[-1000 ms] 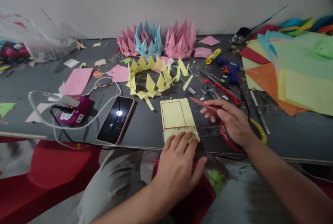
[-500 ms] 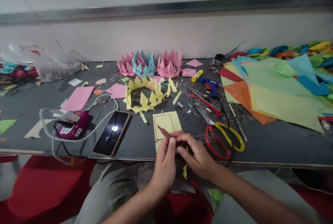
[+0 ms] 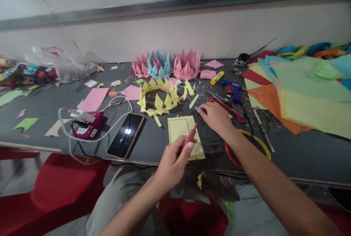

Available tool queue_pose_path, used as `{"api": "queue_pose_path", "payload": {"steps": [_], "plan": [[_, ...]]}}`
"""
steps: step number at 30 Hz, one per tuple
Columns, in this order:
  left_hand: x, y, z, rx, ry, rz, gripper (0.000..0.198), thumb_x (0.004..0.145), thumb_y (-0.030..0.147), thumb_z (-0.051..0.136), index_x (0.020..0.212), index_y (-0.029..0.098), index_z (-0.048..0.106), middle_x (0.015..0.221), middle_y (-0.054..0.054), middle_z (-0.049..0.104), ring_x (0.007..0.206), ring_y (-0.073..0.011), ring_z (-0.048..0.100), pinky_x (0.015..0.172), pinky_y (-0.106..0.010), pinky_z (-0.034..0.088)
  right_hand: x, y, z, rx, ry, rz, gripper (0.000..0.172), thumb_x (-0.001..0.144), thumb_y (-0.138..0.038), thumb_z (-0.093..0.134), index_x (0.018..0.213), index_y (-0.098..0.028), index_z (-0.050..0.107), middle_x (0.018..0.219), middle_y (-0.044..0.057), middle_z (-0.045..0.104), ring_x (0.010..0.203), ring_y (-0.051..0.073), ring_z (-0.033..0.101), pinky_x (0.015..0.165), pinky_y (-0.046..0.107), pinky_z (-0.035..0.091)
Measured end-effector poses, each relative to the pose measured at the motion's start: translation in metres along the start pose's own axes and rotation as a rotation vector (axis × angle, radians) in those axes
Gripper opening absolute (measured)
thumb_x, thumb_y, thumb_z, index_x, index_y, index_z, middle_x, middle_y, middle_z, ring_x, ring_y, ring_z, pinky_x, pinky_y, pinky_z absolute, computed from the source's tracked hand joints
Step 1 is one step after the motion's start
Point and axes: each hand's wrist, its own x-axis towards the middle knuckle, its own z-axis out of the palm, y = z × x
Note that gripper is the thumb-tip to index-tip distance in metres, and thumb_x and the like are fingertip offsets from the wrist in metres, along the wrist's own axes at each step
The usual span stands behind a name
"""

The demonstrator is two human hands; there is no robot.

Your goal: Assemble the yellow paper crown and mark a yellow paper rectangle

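Observation:
My left hand [image 3: 175, 157] is closed around a reddish-brown marker [image 3: 191, 133], its tip pointing up and away from me. Beneath it lies a yellow paper sheet [image 3: 177, 126] with a red line drawn inside its edges. My right hand [image 3: 216, 117] reaches past the sheet, thumb and finger closed at a small pale piece [image 3: 197, 108], perhaps a pen cap, on the table. Its exact kind cannot be made out. A clear ruler [image 3: 211, 146] lies by the sheet's right side. Scissors with red and yellow handles [image 3: 263, 143] are partly hidden under my right forearm.
A yellow paper crown [image 3: 158, 102] stands behind the sheet, with pink [image 3: 188, 66] and blue [image 3: 159, 68] crowns further back. A phone [image 3: 126, 136] and purple power adapter [image 3: 89, 126] lie left. To the right are a glue gun [image 3: 233, 89] and coloured paper [image 3: 309, 93].
My right hand has left the marker and moved forward to the small pale piece. My left hand keeps the marker, now tilted upward. The view has shifted slightly left.

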Motion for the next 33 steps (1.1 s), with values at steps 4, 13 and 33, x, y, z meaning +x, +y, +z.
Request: {"api": "queue_pose_path", "payload": {"steps": [4,13,33], "plan": [[0.004,0.001,-0.013,0.219,0.08,0.004,0.04,0.088,0.049,0.04,0.099,0.017,0.061,0.061,0.004,0.043,0.056,-0.0101,0.04,0.053,-0.021,0.032,-0.017,-0.002,-0.026,0.415,-0.001,-0.091,0.018,0.086,-0.033,0.05,0.095,-0.021,0.061,0.086,0.002,0.068,0.076,0.016,0.062,0.068,0.026,0.046],[0.007,0.007,-0.02,0.396,0.084,0.037,0.037,0.087,0.044,0.042,0.101,0.019,0.065,0.062,0.002,0.053,0.056,-0.0113,0.043,0.054,-0.021,0.029,-0.05,-0.005,-0.048,0.557,0.067,-0.266,0.015,0.087,-0.033,0.052,0.093,-0.023,0.061,0.092,0.004,0.066,0.077,0.015,0.06,0.069,0.027,0.048],[0.004,0.002,-0.022,0.707,-0.073,0.083,0.035,0.09,0.043,0.037,0.104,0.023,0.062,0.082,-0.005,0.07,0.066,-0.0168,0.061,0.058,-0.024,0.037,-0.053,-0.005,-0.036,0.581,-0.116,-0.385,0.02,0.087,-0.028,0.049,0.091,-0.024,0.068,0.086,0.003,0.069,0.077,0.016,0.064,0.073,0.03,0.051]]}}
